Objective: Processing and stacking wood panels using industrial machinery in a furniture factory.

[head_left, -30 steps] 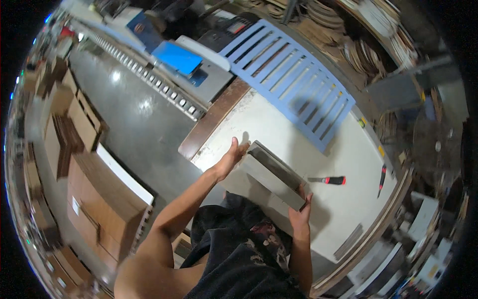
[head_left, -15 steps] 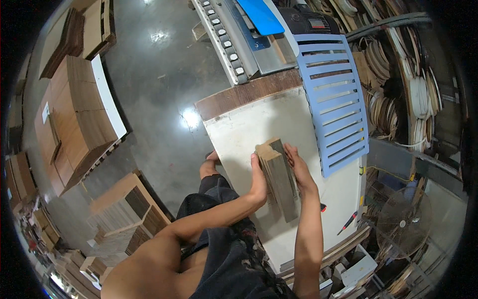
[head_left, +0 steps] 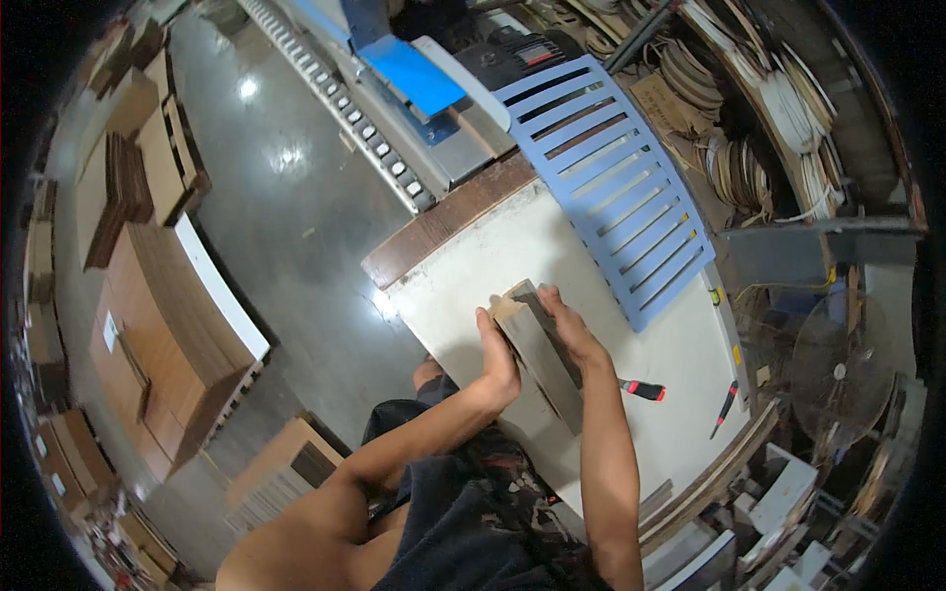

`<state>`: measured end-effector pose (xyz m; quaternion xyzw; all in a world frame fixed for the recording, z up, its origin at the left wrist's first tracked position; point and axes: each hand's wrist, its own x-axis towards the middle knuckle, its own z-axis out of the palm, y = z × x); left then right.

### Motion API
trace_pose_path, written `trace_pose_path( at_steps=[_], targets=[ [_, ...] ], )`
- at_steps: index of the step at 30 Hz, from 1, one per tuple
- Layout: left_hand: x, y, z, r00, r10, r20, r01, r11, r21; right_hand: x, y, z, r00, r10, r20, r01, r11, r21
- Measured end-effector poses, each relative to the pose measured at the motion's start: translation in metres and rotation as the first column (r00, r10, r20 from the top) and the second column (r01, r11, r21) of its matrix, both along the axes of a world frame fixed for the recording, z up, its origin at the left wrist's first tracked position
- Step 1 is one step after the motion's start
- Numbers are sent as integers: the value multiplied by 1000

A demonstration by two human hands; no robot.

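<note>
A bundle of narrow wooden strips (head_left: 540,362) lies between my hands over the white tabletop (head_left: 463,264), its pale end grain facing away from me. My left hand (head_left: 499,364) presses along its left side, thumb up and fingers hidden behind the wood. Against the right side rests my right hand (head_left: 575,333), its fingers stretched along the upper edge. Together the two palms hold the bundle. To the right of my right forearm lies a red and black handled tool (head_left: 642,391); farther right is a red and black screwdriver (head_left: 726,406).
A blue slatted panel (head_left: 623,212) lies over the table's far right side. Beyond the brown table edge stands a machine with a roller-like chain rail (head_left: 360,133) and a blue guard (head_left: 414,77). Stacked boards (head_left: 168,345) stand on the floor at left; a fan (head_left: 838,370) is at right.
The view has turned, shifting the machine and panel leftward. Both hands stay on the sides of the wooden strips, which look more evenly lined up. More of the red and black handled tool shows.
</note>
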<state>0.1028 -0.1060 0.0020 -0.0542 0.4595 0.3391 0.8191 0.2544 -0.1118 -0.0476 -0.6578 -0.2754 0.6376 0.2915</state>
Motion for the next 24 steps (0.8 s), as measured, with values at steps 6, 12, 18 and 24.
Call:
trace_pose_path(
  at_steps=[6,12,18,24],
  targets=[
    [-39,72,5,767,118,-630,375,714,591,39,-58,54,920,-325,218,272,931,242],
    [-19,268,-4,40,778,-626,939,-245,-243,52,-170,101,746,-643,172,607,764,218],
    [18,336,-8,-150,705,-693,702,-417,-577,25,-246,100,437,-874,214,859,476,188],
    [89,248,4,78,369,-926,514,-811,-279,0,-282,66,336,-938,91,923,347,169]
  ],
)
